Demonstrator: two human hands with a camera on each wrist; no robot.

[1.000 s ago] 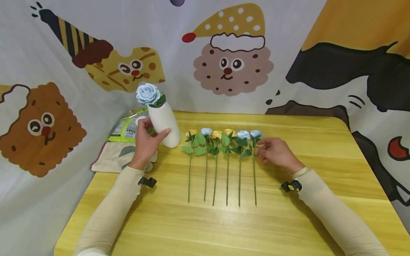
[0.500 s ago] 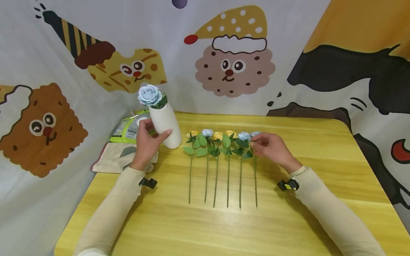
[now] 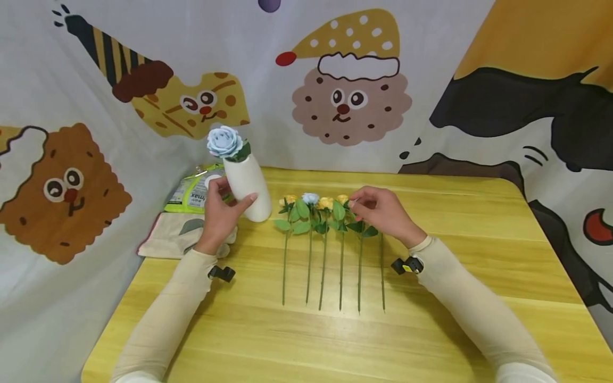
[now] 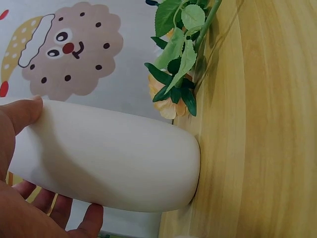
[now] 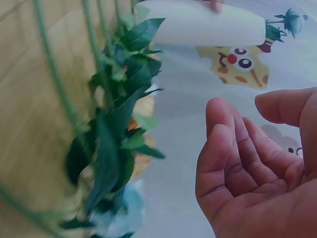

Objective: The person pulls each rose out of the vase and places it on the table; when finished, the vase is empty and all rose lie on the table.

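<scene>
My left hand (image 3: 221,217) holds a white vase (image 3: 249,189) at the table's back left, with thumb and fingers on opposite sides. The vase leans slightly, its base at the tabletop. One light blue artificial rose (image 3: 225,142) stands in its mouth. Right of the vase, several yellow and blue artificial roses lie in a row, stems toward me; a yellow rose (image 3: 325,202) and a blue rose (image 3: 310,198) show near the middle. My right hand (image 3: 385,213) is over the row's right-hand heads and hides some of them. In the right wrist view its bent fingers (image 5: 218,148) and thumb hold nothing.
Behind my left hand lie a grey and lime-green package (image 3: 187,194) and a pale cloth glove (image 3: 165,234). A curtain with cartoon prints (image 3: 268,154) hangs right behind the wooden table (image 3: 306,346).
My right hand has moved left along the row, from the rightmost blue rose toward the yellow ones. My left hand and the vase stay in place.
</scene>
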